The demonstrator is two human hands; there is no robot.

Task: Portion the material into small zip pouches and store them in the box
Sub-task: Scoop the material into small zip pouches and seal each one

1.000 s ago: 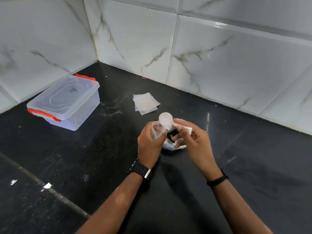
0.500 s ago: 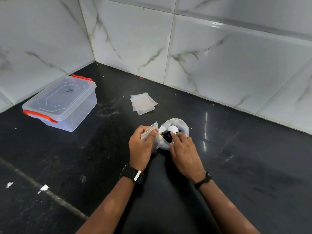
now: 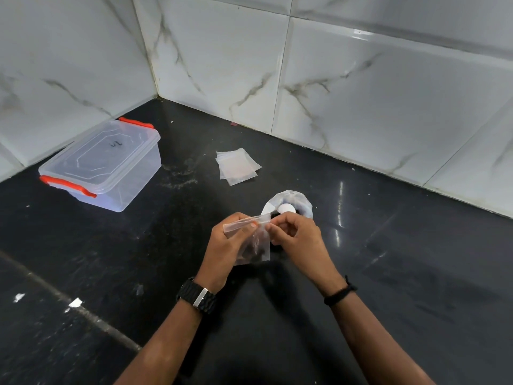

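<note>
The only writing we can find is a short dark mark on the lid of the box, too small and skewed for us to read; nothing else carries a label or brand. The box is clear, thin-walled plastic, rectangular with rounded corners, its lid embossed with an octagonal outline and clipped by two orange latches, one at each short end. It stands closed on the table at the far left, close to the wall, well apart from our hands.

The table is black polished stone, speckled and glossy, with a pale seam crossing at lower left. Behind it rise white glazed tiles with grey veins.

We hold a small zip pouch of soft transparent film just above the table. Our left hand pinches its upper left corner and our right hand pinches the zip strip at its right end, so each grip is closed on the pouch. Dark bits of material sit in its lower part.

Just beyond our right hand, a crinkled bag lies open on the table, with a round white scoop resting inside on dark contents. Further back lies a flat stack of empty pouches.

A black link watch circles our left wrist, a thin black band our right.
</note>
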